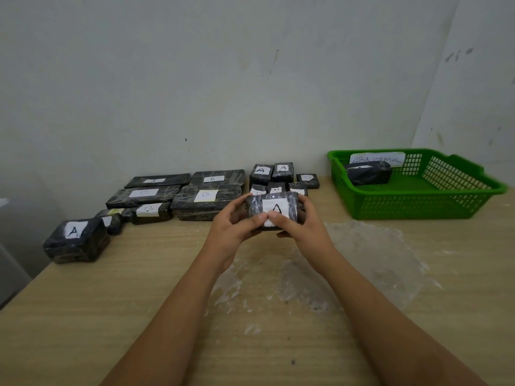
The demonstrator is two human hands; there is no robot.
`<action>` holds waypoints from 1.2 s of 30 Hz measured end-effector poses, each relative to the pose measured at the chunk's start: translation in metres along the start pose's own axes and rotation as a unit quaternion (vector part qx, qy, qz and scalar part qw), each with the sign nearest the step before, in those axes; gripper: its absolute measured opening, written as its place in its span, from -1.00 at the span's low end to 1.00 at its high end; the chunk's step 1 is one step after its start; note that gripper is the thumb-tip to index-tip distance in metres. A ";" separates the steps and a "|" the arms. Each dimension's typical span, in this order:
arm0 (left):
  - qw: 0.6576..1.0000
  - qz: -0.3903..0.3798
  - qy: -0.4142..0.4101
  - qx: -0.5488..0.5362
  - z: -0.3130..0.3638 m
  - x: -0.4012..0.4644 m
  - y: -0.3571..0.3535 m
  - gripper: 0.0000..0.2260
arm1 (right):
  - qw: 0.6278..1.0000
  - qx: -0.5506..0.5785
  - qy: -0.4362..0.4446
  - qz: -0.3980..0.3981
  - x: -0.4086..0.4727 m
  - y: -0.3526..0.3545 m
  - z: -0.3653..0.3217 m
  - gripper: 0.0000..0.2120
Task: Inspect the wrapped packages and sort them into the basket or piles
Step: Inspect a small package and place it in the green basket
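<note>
Held package: a small dark wrapped package [274, 208], raised above the surface, between both hands, in front of the small packages at the back.
Its label: white patch with a handwritten "A"; the lower edge is covered by the thumbs.
Left hand [234, 227]: fingers curled round the package's left end, thumb pressed on its front.
Right hand [301, 224]: fingers wrapped round the right end, thumb on the label.
Green basket [418, 203]: at the right rear, bearing a paper sign reading "ABNormaL"; one dark package [367, 172] lies inside, its label unreadable.
Large flat packages [206, 199]: rear left, labels "A" and "B"; some are too faint to read.
Small packages [271, 172]: rear centre, two marked "A"; those behind the held one are partly hidden.
Near-left package [75, 239]: marked "A".
Surface [111, 302]: pale wood grain, with a crumpled clear film [362, 260] under the forearms.
Room: a scuffed whitish wall [223, 79].
</note>
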State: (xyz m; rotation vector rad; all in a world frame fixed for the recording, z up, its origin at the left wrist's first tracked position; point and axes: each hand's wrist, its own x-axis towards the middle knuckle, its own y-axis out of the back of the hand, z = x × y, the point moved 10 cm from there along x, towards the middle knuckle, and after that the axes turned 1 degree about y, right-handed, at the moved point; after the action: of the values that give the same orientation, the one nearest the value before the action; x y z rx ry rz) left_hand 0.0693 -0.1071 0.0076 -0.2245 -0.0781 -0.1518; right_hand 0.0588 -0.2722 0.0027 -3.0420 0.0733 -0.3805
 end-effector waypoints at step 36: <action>0.998 -0.036 0.056 0.011 -0.006 -0.002 -0.002 -0.52 | 0.999 -0.002 -0.013 -0.051 0.000 0.004 -0.006 -0.26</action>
State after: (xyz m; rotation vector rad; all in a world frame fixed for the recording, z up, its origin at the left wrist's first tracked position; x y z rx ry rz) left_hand 0.0677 -0.1101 0.0021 -0.1920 0.0228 -0.2342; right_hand 0.0575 -0.2762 0.0083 -3.0620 -0.0819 -0.3483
